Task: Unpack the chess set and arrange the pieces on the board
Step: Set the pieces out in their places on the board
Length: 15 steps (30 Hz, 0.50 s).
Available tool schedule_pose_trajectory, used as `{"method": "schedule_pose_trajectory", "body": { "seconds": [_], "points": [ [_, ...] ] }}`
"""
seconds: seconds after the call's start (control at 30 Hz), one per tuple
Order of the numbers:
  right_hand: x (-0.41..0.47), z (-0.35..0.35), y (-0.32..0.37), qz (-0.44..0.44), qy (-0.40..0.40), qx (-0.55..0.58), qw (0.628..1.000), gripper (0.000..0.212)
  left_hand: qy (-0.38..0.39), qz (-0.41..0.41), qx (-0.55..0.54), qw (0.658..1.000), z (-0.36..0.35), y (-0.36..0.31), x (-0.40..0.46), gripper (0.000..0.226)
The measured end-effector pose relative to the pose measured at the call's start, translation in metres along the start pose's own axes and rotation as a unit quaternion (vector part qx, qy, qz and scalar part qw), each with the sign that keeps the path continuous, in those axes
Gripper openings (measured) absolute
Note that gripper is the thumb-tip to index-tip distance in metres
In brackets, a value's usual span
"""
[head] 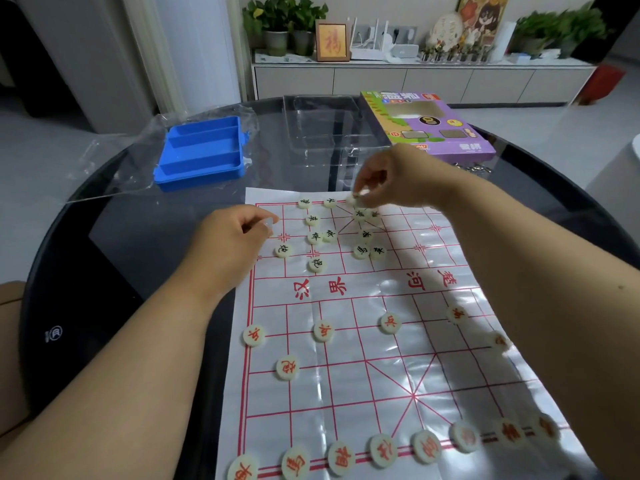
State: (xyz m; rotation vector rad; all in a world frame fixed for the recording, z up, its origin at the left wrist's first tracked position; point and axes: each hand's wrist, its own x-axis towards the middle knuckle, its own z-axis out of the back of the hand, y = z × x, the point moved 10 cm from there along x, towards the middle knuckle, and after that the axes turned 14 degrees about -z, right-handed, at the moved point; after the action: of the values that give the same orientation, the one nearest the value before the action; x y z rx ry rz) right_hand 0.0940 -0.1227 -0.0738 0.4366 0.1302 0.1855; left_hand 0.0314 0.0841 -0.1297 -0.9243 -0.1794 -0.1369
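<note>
A glossy white paper chess board [363,296] with red lines lies on the dark round table. Red-lettered round pieces [382,450] stand in a row along its near edge, and more sit on the near half. Black-lettered pieces [317,237] lie loosely grouped on the far half. My right hand [391,178] reaches over the far edge and pinches one pale piece [352,200] at the back row. My left hand [239,233] rests at the board's far left edge, its fingers curled round a small pale piece [268,225].
An open blue plastic box [201,154] lies on a clear plastic bag at the far left. A clear plastic tray [322,129] and the purple game carton [429,126] stand beyond the board. A cabinet with plants lines the back wall.
</note>
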Motion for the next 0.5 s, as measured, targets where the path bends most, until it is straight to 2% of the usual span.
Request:
{"method": "schedule_pose_trajectory", "body": {
  "seconds": [0.1,0.23,0.5],
  "points": [
    [0.013,-0.015,0.034,0.019,-0.009,0.052,0.998,0.013,-0.023,0.009,0.014,1.000,0.007,0.005,0.000,0.018],
    [0.036,-0.045,0.062,0.017,-0.011,0.009,1.000,0.017,-0.047,0.003,0.016,0.999,0.012,0.005,0.000,0.017],
    [0.055,-0.065,0.067,-0.007,-0.002,-0.050,0.999,0.018,-0.045,0.002,0.022,0.999,0.011,0.006,0.002,0.016]
  ]
}}
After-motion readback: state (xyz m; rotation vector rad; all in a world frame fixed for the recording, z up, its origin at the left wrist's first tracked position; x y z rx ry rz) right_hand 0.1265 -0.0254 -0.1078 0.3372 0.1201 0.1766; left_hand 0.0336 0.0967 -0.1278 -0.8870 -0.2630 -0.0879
